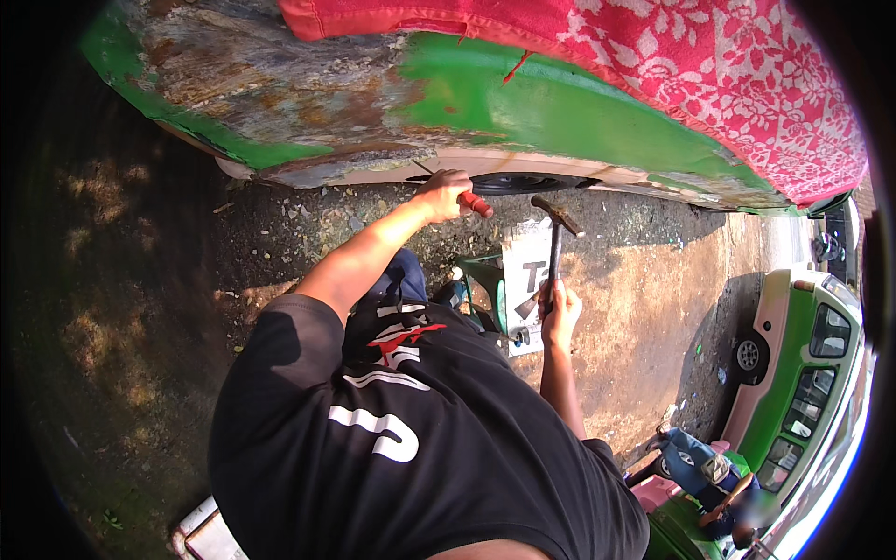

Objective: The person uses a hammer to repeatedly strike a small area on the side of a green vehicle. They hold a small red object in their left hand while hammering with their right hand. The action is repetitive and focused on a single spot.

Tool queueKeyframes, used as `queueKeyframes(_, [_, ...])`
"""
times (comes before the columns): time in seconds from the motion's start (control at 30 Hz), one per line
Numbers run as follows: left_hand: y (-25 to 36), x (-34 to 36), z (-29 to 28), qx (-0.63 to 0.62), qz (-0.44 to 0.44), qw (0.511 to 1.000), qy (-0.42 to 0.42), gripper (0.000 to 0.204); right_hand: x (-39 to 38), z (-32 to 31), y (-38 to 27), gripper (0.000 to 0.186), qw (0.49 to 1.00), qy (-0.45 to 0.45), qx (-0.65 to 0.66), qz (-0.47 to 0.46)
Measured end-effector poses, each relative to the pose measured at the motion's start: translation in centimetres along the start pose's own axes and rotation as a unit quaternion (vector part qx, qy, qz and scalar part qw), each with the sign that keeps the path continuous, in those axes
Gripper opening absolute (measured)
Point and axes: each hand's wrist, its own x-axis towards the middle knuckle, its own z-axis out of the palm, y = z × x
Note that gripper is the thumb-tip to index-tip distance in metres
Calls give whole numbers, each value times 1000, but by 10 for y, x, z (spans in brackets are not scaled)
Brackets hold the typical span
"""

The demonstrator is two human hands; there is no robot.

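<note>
My left hand (441,196) grips a red-handled tool (476,203), possibly a chisel, at the lower edge of the green vehicle body (551,103). Its thin shaft points toward the pale lower strip (355,168); whether the tip touches it I cannot tell. My right hand (560,313) is wrapped round the dark handle of a hammer (556,219), whose head hangs a little right of the red handle, apart from it. Rusty, scraped metal (233,75) covers the upper left of the body. A dark wheel (513,183) shows beneath it.
A pink floral cloth (709,75) drapes over the body. A white board (523,238) and green stool (481,285) are below my hands on the dirt ground. A green vehicle (789,373) stands at right, with a person (709,485) beside it. A pale object (201,527) lies lower left.
</note>
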Motion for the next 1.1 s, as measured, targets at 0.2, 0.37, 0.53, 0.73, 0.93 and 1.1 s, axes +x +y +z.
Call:
queueKeyframes(0.2, [3,-2,11,67,-46,996,-24,29,14,-31,23,34,996,-35,-82,-13])
queueKeyframes(0.37, [10,6,14,75,-61,995,-34,27,16,-38,33,28,995,-71,-14,63])
queueKeyframes(0.53, [14,11,18,77,-55,994,-50,25,24,-43,39,28,994,-85,-1,67])
queueKeyframes(0.73, [2,11,20,100,-16,992,-78,21,26,-48,39,27,996,-81,-17,31])
queueKeyframes(0.93, [-5,13,18,138,31,986,-90,20,23,-53,51,30,995,-66,32,68])
queueKeyframes(1.1, [-7,12,13,128,34,984,-116,20,19,-51,66,32,995,-56,29,77])
